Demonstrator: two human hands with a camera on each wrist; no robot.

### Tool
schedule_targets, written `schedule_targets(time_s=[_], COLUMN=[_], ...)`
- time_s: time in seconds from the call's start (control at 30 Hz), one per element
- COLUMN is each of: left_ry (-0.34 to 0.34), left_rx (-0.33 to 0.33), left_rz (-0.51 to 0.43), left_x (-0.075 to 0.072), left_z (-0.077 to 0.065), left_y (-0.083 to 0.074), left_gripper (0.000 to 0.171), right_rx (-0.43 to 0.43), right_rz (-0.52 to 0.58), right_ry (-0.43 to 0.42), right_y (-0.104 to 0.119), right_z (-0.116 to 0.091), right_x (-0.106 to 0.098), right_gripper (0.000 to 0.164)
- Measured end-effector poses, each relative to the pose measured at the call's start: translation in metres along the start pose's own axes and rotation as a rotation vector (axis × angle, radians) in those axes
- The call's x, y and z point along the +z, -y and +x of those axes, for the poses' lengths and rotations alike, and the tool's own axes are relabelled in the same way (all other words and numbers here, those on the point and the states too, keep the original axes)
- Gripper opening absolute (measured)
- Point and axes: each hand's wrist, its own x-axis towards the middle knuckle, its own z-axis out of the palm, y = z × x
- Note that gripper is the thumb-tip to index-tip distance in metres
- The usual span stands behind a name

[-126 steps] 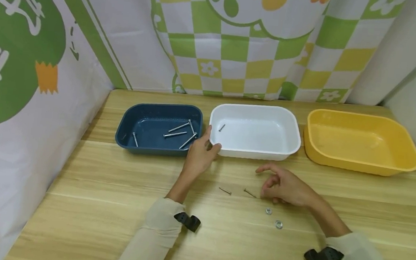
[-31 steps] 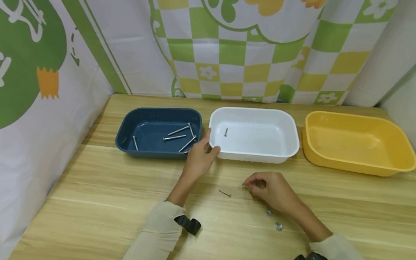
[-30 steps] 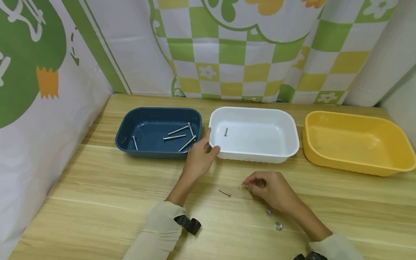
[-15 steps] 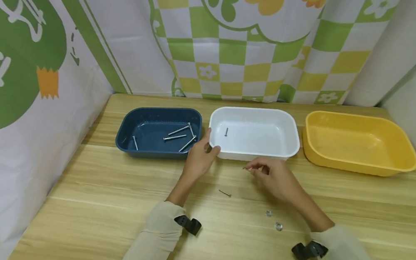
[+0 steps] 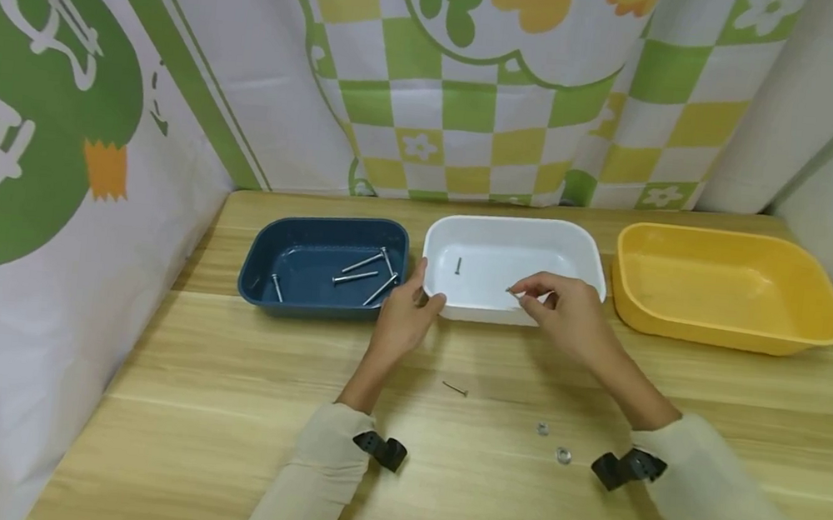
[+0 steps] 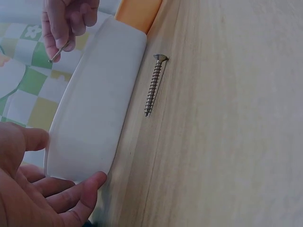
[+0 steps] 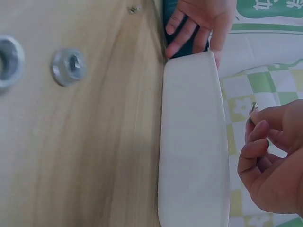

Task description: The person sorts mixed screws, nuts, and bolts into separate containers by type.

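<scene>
My right hand (image 5: 569, 312) pinches a small screw (image 5: 511, 292) between thumb and fingertips, over the front part of the white tub (image 5: 589, 264). In the right wrist view the same screw (image 7: 253, 108) sticks out beyond the fingertips. My left hand (image 5: 403, 317) holds the left end of the white tub, its thumb and fingers spread around the corner. One screw (image 5: 459, 266) lies inside that tub. Another screw (image 6: 153, 85), with a coarse thread and flat head, rests on the wooden table in front. Two flanged nuts (image 5: 542, 429) lie nearer to me, right of it.
A dark blue tub (image 5: 291, 308) with several long bolts (image 5: 356, 277) stands left of the white one, close to my left hand. On the right is a yellow tub (image 5: 726, 333). Patterned cloth (image 5: 469, 106) hangs behind the table (image 5: 218, 442).
My right hand has picked up one of the two screws from the table and carried it forward and up over the white tub. The left hand keeps its hold on the tub's end.
</scene>
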Motion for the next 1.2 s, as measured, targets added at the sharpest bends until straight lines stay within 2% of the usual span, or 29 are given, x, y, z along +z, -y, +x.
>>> schedule_targets(time_s=[0.23,0.47,0.8,1.0,1.2], left_ry=[-0.008,-0.008,-0.023,-0.011,-0.018], left_rx=[0.012,0.021,0.019,0.017,0.027], left_rz=[-0.010,-0.006,-0.005,-0.006,-0.009], left_x=[0.002,0.003,-0.001,0.000,0.001], left_z=[0.001,0.001,-0.001,-0.001,0.000], left_y=[-0.002,-0.001,0.004,0.005,0.005], left_gripper=[0.066,0.066,0.066,0.068,0.067], right_rx=[0.022,0.065,0.023,-0.004,0.098], right_rz=[-0.049,-0.064,-0.037,0.015,0.161], right_ry=[-0.019,-0.023,-0.077,-0.119,-0.072], right_y=[-0.002,-0.007,-0.013,-0.015,-0.013], right_z=[0.011,0.014,0.012,0.000,-0.007], right_x=[-0.005,-0.004,0.008,0.005,-0.004], right_gripper=[0.011,0.010,0.009,0.012,0.019])
